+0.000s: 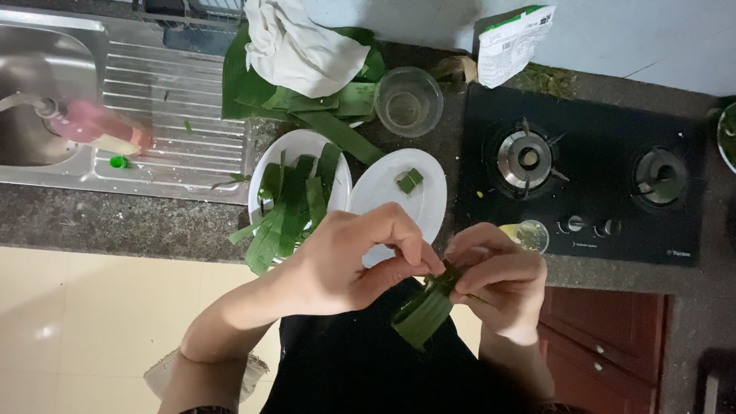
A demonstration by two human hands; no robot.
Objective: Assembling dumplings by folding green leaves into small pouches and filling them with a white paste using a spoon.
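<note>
Counter: plate (264, 165) w/ leaf strips (287, 211)

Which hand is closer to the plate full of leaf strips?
Left. The left hand sits just below the plate of leaf strips; the right hand is farther right, pinching the folded leaf.

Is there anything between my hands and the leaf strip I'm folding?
Nothing visible. The left hand and right hand both pinch the folded green leaf strip directly, above the counter edge.
</note>
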